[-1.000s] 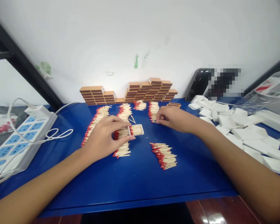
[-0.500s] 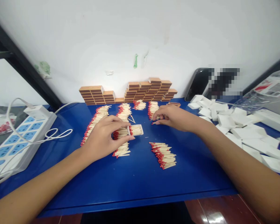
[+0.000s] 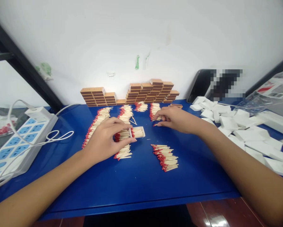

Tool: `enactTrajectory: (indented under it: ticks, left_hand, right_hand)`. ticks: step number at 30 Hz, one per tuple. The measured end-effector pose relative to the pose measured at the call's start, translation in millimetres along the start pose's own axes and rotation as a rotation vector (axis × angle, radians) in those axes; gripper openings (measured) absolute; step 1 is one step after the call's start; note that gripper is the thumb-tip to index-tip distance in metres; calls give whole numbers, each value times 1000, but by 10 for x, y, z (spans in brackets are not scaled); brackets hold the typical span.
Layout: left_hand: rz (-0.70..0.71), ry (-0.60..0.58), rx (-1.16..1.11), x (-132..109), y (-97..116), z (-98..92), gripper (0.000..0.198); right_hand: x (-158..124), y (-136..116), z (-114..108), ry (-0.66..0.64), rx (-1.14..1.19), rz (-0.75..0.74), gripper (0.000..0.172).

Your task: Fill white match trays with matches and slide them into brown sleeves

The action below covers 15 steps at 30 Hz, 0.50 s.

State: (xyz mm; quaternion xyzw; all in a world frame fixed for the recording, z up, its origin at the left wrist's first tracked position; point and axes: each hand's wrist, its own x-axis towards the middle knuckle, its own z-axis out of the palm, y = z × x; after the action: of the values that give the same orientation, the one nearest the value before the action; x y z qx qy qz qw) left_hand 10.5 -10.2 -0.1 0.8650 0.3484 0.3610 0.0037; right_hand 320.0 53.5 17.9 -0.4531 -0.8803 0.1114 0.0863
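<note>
My left hand (image 3: 102, 137) grips the left end of a small white matchbox tray (image 3: 144, 131) between thumb and fingers. Inside the tray lie red-headed matches (image 3: 138, 131). At the right, my right hand (image 3: 178, 119) is closed in a pinch on a match (image 3: 155, 125) whose red head sticks out to the left. Just beyond those fingertips is a pile of matches (image 3: 154, 110). Another match pile (image 3: 124, 151) lies partly behind my left thumb, and a separate one (image 3: 165, 157) rests nearer the front.
Stacked brown matchbox sleeves (image 3: 148, 93) line the wall, with a lower stack (image 3: 96, 97) to their left. Many white trays (image 3: 245, 126) are heaped at the right. On the left sit a power strip (image 3: 25, 135) and its white cable (image 3: 58, 134). A dark phone (image 3: 199, 85) leans against the wall.
</note>
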Motion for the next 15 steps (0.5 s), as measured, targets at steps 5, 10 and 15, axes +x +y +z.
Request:
enactTrajectory:
  ticks: [5, 10, 15]
  left_hand:
    - [9, 0, -2, -4, 0, -2, 35]
    - [-3, -4, -5, -9, -6, 2, 35]
    - [-10, -6, 8, -8, -9, 6, 34]
  right_hand:
    - [11, 25, 9, 3, -7, 42, 19]
    - [11, 17, 12, -47, 12, 72, 10]
    - [12, -22, 0, -60, -8, 106, 9]
